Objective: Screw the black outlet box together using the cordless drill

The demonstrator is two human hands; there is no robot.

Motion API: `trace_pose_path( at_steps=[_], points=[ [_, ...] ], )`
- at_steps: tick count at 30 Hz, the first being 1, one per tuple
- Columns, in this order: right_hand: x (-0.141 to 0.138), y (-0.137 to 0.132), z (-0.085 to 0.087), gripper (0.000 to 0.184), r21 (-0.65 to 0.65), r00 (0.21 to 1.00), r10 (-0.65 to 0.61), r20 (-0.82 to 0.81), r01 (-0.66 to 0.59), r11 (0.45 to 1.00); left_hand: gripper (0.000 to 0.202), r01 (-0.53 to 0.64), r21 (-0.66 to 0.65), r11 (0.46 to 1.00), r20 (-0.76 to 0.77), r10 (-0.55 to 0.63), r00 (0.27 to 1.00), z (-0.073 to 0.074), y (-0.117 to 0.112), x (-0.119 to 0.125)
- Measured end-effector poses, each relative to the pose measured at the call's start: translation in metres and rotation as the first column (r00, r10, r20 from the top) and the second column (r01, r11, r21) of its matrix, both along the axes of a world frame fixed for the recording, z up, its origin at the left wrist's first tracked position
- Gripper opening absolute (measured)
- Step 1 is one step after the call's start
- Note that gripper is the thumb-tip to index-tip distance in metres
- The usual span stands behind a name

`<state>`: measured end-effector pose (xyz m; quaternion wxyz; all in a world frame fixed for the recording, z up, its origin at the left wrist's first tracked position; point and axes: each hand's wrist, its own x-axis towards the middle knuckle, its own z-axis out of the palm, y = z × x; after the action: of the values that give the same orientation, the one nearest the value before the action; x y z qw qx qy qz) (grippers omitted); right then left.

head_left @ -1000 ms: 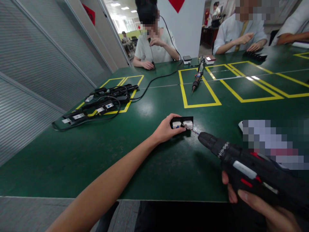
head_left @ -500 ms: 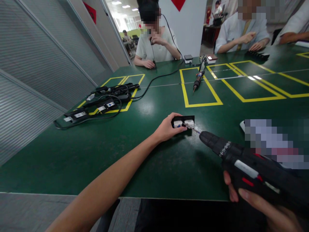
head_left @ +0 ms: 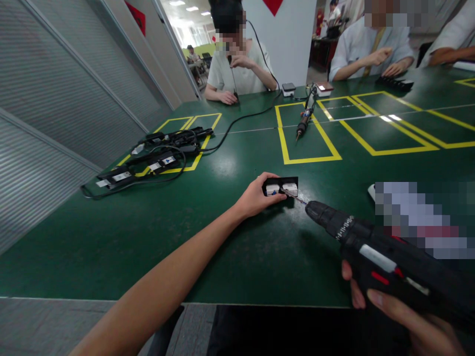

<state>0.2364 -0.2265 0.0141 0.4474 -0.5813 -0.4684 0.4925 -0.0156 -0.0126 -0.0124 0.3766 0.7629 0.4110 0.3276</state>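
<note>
My left hand (head_left: 260,195) grips the left end of a small black housing (head_left: 293,181) with two white blocks (head_left: 290,189) in its face, near the middle of the green table. Thumb below and fingers behind, the hand keeps it standing on the tabletop. My right hand (head_left: 393,309) is wrapped around the handle of a black cordless drill (head_left: 356,235) at the lower right. Its long thin bit (head_left: 297,199) points up and left, and the tip reaches the front of the housing between the white blocks. Whether the tip sits in a screw is too small to tell.
Black devices with cables (head_left: 166,153) lie in a heap at the left on the green table (head_left: 129,242). Beyond the housing, a soldering-iron-like tool (head_left: 304,124) rests inside yellow tape. A blurred pale object (head_left: 411,212) lies beside the drill. Several people sit across the table.
Almost nothing differs; the whole view has shifted by a few pixels. Both hands, the housing and the drill keep the same positions relative to each other.
</note>
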Motion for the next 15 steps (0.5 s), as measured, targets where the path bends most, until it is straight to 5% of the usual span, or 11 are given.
trace_pose_path(
  at_steps=[5, 15],
  points=[
    [0.01, -0.007, -0.017, 0.033, -0.037, 0.999, -0.01, -0.037, 0.008, 0.999, 0.054, -0.004, -0.01, 1.0, -0.003, 0.004, 1.0, 0.0, 0.0, 0.0],
    [0.003, 0.002, 0.0, 0.014, 0.066, 0.995, 0.093, 0.035, -0.096, 0.993, 0.054, -0.008, 0.039, 0.999, -0.025, 0.009, 1.0, -0.002, 0.001, 0.0]
  ],
)
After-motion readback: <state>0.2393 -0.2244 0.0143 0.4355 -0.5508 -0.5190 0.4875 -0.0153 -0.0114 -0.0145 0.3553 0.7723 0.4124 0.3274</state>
